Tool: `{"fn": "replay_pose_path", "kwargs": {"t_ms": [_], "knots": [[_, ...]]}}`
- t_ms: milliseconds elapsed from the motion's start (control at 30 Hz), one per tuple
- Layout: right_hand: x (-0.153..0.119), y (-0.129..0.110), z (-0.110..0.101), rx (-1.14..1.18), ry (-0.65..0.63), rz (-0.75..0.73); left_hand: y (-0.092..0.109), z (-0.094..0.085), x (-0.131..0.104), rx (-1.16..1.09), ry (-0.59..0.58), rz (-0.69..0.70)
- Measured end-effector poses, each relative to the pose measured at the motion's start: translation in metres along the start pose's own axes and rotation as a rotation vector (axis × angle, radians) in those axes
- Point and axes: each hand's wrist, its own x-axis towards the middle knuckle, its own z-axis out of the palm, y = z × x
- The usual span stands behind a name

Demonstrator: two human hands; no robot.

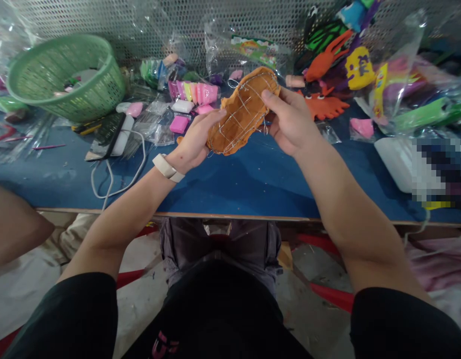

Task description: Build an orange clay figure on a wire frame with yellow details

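An orange-brown clay piece [245, 112], long and rounded with a raised uneven rim, is held tilted above the blue table. Thin wire crosses its face in a grid and runs along its edge. My left hand [200, 134] grips its lower left end, thumb on the face and fingers mostly hidden behind. At the upper right end my right hand [290, 117] pinches it, with the thumb on the face and the fingers curled underneath. Loose wire ends stick out near the right fingers.
A green plastic basket [66, 80] stands at the back left, near a phone [116, 137] with a white cable [142, 162]. Behind the hands lie wrapped pink clay packs [195, 92]. An orange clay crab [325, 105] sits at right. The table [237, 184] ends close to my lap.
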Motion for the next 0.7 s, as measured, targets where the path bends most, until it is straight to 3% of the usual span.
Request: {"fn": "replay_pose_path", "kwargs": {"t_ms": [367, 700], "knots": [[0.007, 0.020, -0.004, -0.027, -0.008, -0.027, 0.008, 0.008, -0.006, 0.048, 0.037, -0.029], [0.006, 0.018, -0.002, -0.035, 0.057, -0.070, 0.006, 0.005, -0.007, 0.086, -0.008, 0.008]]}}
